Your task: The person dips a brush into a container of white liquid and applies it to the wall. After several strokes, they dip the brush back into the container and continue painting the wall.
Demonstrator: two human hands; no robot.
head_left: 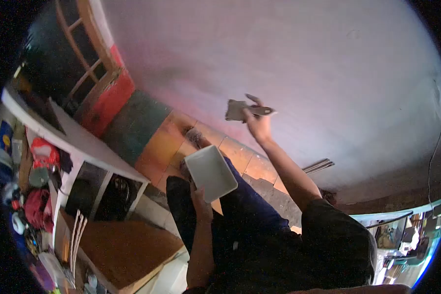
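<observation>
Pinching the broad flat paintbrush (236, 110) by its handle, the right hand (258, 122) holds it in front of the pale wall (304, 59); whether they touch is unclear. The left hand (201, 202) grips the white rectangular tray (212, 171) above the legs (252, 198): should that one-sided hold slacken, the tray could tip onto the tiled floor (167, 142).

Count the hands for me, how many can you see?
2. The left hand holds the white tray above the legs; the right hand holds a flat tool near the wall. Some fingers are hidden.
</observation>
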